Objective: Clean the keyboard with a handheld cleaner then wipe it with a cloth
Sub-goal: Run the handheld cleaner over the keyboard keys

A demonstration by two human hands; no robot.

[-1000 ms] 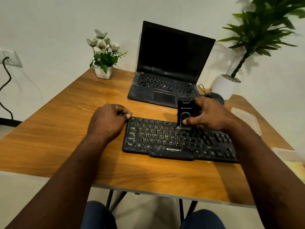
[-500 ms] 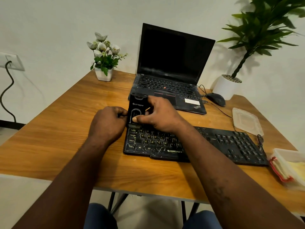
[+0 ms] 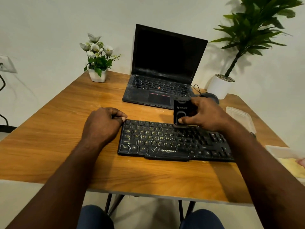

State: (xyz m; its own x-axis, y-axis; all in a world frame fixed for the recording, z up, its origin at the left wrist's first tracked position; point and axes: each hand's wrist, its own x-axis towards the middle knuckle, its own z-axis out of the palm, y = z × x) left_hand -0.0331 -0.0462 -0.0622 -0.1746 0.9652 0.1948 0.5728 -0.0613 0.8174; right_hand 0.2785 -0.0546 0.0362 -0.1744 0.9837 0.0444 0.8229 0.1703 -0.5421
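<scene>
**Cleaner on the far key row, mid-keyboard**

The cleaner (image 3: 180, 111) is held upright in the right grip (image 3: 206, 114). The fingers are wrapped round its body and the thumb is laid across its front near the lower end. Its lower end is set on the far row of keys, about midway along the keyboard (image 3: 165, 142).

The keyboard lies flat on the table (image 3: 57, 129), in front of the person, with its long axis running left to right. The left grip (image 3: 102, 124) is curled into a loose fist that holds nothing. It rests on the table with the thumb tip against the keyboard's far-left corner, probably as a brace.

Key relation: from the cleaner, the rows run off to both sides along the long axis, and the other rows lie nearer the person. The right grip is on the cleaner and is the nearer to the right half. The next stroke is judged to be a sideways sweep along a row. The vacuuming step is judged to be under way, and wiping has not begun.

A yellowish thing in a tray (image 3: 283, 152) is cut off at the right edge. Whether it is the cloth cannot be told. A laptop (image 3: 165, 71) stands open behind the keyboard, and a mouse (image 3: 210, 96) lies just beyond the right grip.
</scene>
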